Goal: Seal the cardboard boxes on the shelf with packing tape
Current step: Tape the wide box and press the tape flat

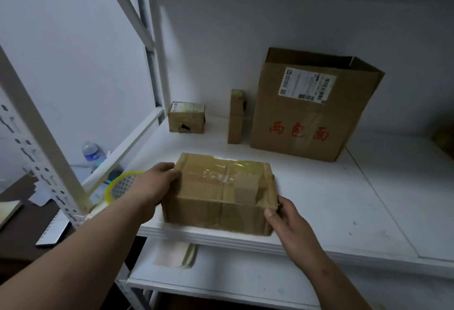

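Note:
A taped brown cardboard box (216, 194) sits at the front edge of the white shelf (344, 199). My left hand (157, 181) grips its left side, fingers curled over the top left corner. My right hand (282, 216) holds its front right corner, thumb on the front face. Further back stand a large open box (309, 118) with a shipping label and red writing, a narrow upright box (236, 118), and a small taped box (186, 118). No tape roll is visible.
The shelf's white upright posts (157, 51) and a diagonal brace (32, 122) rise at the left. Beyond them are a water bottle (91, 152) and a yellow-rimmed racket (120, 184). A lower shelf (221, 275) holds flat paper. Another brown thing (444, 140) shows at the right edge.

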The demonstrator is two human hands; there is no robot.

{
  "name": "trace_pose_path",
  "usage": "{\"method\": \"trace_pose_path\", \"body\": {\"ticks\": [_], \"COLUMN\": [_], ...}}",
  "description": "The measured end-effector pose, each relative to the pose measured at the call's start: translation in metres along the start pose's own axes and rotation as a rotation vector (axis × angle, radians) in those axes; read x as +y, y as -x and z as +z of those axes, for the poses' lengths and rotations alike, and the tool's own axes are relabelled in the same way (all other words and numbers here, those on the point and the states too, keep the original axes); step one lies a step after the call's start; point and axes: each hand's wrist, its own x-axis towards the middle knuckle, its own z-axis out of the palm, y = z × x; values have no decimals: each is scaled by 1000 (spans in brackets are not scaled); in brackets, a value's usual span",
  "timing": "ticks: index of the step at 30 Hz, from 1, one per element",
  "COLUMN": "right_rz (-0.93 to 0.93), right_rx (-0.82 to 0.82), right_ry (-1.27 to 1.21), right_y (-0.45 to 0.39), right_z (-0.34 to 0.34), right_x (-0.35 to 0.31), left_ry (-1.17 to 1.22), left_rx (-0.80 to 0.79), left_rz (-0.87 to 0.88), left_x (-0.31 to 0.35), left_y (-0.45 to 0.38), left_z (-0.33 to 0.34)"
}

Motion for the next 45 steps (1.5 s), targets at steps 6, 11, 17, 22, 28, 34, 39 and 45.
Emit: {"method": "trace_pose_path", "body": {"ticks": [6,11,17,22,28,34,39,45], "right_rz": [-24,-37,-56,-12,17,80,92,91], "right_rx": [26,60,95,169,188,204,183,169], "right_ry": [83,22,38,-7,-20,-8,37,-9], "right_y": [-18,-32,-51,-55,-57,-61,-60,-55], "right_z": [5,5,18,23,27,30,34,35], "right_x": [5,-3,-23,-21,-25,-32,-35,-33], "left_ry": [-176,-731,-902,-977,-1116,-1128,-1107,-1183], "left_rx": [104,141,-231,-287,-176,-204,-235,-324], "left_rz": [130,440,530,525,611,584,673,739], "left_x": [-4,15,42,38,25,24,21,14], "left_y": [-12,-10,17,10,4,3,7,9], "left_z": [9,13,37,42,53,55,52,47]}}
